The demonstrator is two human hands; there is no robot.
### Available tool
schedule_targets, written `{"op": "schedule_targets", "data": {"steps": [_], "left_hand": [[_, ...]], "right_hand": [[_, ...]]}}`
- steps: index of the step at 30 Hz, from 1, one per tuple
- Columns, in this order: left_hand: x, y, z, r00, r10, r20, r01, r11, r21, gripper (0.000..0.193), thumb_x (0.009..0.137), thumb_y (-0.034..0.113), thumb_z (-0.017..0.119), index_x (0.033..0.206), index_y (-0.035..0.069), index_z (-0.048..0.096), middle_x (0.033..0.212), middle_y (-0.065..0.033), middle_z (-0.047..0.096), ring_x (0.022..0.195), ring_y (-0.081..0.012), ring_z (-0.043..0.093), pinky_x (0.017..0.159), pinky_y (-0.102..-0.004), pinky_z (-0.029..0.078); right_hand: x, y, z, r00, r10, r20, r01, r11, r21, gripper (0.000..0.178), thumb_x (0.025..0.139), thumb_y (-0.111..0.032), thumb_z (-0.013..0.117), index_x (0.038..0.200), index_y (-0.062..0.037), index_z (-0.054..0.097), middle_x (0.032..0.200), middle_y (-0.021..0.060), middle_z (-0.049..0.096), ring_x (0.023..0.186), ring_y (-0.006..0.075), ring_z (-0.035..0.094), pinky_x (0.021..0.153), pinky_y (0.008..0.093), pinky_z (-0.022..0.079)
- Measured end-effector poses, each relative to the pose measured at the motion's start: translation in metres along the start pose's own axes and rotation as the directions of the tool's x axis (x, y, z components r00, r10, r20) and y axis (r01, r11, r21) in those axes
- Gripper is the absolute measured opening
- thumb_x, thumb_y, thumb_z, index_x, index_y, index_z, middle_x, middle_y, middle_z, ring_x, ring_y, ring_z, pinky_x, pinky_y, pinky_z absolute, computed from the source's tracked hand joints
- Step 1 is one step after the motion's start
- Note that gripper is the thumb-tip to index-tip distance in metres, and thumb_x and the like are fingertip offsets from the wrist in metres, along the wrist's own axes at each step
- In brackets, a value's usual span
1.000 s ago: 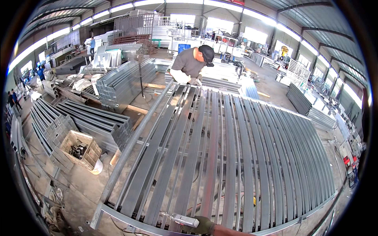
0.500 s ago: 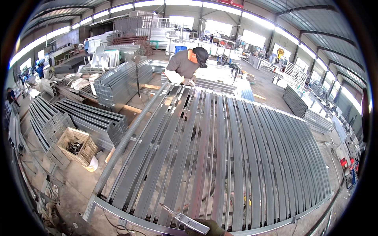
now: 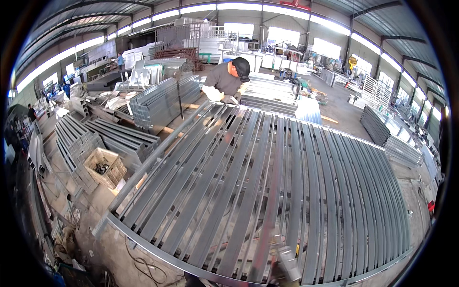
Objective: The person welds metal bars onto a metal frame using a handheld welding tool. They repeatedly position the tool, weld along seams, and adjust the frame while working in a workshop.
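At the lower edge my gloved right hand point(image 3: 283, 276) is closed around a silver, box-shaped welding gun point(image 3: 288, 263). Motion smears both, and the gun's narrow tip points away from me over the near end of a large metal frame point(image 3: 153, 257). Long grey slats point(image 3: 210, 186) run away from me across this frame, with thin bars and gaps between them. A dark shape point(image 3: 193, 280) at the bottom edge may be my left hand; no fingers show there. At the far left corner a co-worker in a cap point(image 3: 228, 83) bends over the frame, both hands near its far rail.
Left of the frame stand a plastic crate point(image 3: 106, 170) of small metal parts and stacked steel profiles point(image 3: 162, 103). A cable point(image 3: 148, 270) loops on the floor by the near left corner. More stacked profiles point(image 3: 375, 126) lie at the far right.
My view has shifted, so the scene sits farther right. The welding gun has swung from pointing left to pointing away from me. The bluish glow near the co-worker's hands no longer shows.
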State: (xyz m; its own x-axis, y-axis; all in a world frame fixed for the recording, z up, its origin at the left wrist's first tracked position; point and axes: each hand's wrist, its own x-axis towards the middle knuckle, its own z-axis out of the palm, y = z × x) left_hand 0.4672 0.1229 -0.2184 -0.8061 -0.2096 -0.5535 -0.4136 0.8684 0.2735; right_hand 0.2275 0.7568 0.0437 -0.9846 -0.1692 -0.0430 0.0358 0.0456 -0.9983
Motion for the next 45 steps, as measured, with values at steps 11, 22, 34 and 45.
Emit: {"op": "schedule_targets", "data": {"steps": [11,22,34,45], "left_hand": [[-0.008,0.082,0.033,0.989,-0.003,0.148,0.004,1.0,-0.008,0.051,0.11,0.05,0.055,0.133,0.01,0.077,0.12,-0.0172,0.079,0.109,-0.0364,0.075,0.099,-0.0505,0.057],[0.045,0.109,0.024,0.975,0.093,0.204,-0.085,0.995,-0.048,0.06,0.106,0.06,0.056,0.133,0.01,0.076,0.13,-0.0204,0.079,0.12,-0.0408,0.074,0.109,-0.0523,0.055],[-0.005,0.057,0.04,0.974,-0.092,0.208,0.131,0.975,-0.181,0.068,0.106,0.064,0.054,0.14,0.008,0.073,0.139,-0.0242,0.075,0.132,-0.0433,0.069,0.116,-0.0535,0.051],[-0.083,0.025,-0.091,0.706,-0.622,-0.338,0.431,0.757,-0.492,0.061,0.094,0.05,0.077,0.133,0.002,0.075,0.129,-0.0253,0.077,0.124,-0.0435,0.072,0.107,-0.0505,0.057]], "right_hand": [[-0.094,-0.01,-0.282,0.78,-0.622,-0.071,0.081,0.214,-0.973,0.044,0.114,-0.01,0.061,0.157,-0.0036,0.057,0.144,0.0091,0.068,0.123,0.0176,0.071,0.094,0.0341,0.06],[-0.109,-0.233,-0.262,0.867,0.074,-0.493,-0.39,0.717,-0.577,0.041,0.094,-0.024,0.093,0.126,-0.0019,0.08,0.105,0.0041,0.081,0.092,0.0129,0.076,0.079,0.0321,0.061],[0.142,-0.244,-0.09,0.865,0.086,0.495,0.394,0.494,-0.775,0.038,0.099,-0.036,0.083,0.127,-0.0103,0.078,0.104,0.004,0.08,0.095,0.0205,0.077,0.082,0.0383,0.062],[0.228,-0.197,0.126,0.637,0.259,0.726,0.258,0.816,-0.518,0.041,0.098,-0.031,0.091,0.128,-0.0059,0.081,0.1,0.0069,0.083,0.09,0.0163,0.079,0.081,0.0336,0.062]]}}
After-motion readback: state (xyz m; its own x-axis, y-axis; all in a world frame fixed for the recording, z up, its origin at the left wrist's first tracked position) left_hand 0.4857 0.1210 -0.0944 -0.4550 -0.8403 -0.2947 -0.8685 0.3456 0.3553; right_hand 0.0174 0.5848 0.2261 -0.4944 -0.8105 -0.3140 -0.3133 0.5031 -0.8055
